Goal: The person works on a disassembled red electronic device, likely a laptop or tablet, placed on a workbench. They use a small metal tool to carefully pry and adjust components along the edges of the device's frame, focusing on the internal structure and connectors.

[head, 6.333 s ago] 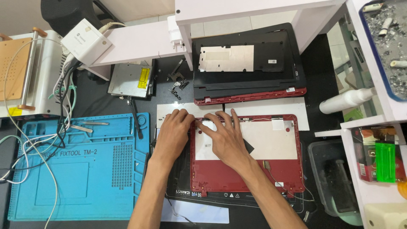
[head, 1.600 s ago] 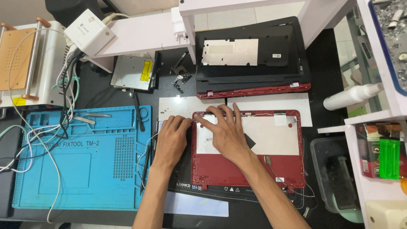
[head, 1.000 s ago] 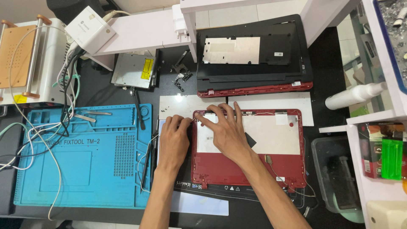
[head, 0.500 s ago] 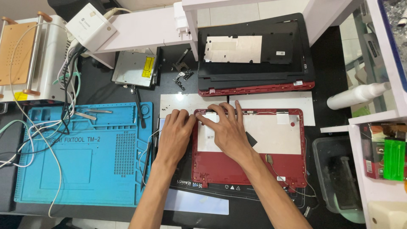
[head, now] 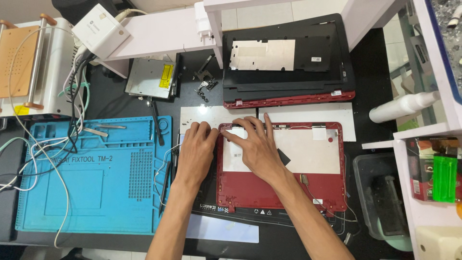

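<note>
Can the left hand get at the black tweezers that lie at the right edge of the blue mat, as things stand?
Probably yes. The left hand rests at the left rim of the red laptop lid, and the black tweezers lie just beside its wrist on the blue mat, with nothing between them.

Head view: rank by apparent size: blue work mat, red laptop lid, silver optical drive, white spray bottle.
1. blue work mat
2. red laptop lid
3. silver optical drive
4. white spray bottle, partly hidden by the shelf, so less sure
</note>
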